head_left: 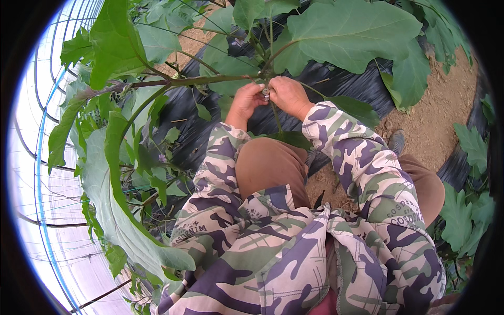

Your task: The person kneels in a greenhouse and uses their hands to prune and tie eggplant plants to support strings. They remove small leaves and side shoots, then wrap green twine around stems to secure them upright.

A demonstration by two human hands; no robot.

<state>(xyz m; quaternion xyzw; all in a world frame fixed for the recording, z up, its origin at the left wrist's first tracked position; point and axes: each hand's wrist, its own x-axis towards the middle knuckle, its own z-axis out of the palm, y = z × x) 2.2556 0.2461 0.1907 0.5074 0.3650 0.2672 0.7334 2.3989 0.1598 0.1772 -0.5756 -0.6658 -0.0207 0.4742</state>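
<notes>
Both hands meet at the stem of a broad-leaved plant that looks like an eggplant. My left hand [247, 103] is closed in a pinch, thumb and fingertips at a small shiny whitish piece [265, 94]. From the other side my right hand [289, 96] has its fingers curled on the same piece, its knuckles turned up. What kind of piece it is, I cannot make out. A thick purplish-green branch [210, 80] runs leftward from just above my fingers. One large leaf [357, 39] spreads above my right hand.
Black plastic film [362, 84] covers the bed under the plant. Bare brown soil [420, 128] lies to the right. A long drooping leaf [113, 199] hangs beside my left arm. Thin dark strings [202, 35] cross above the hands. Whitish sheeting [63, 231] with a blue line stands at left.
</notes>
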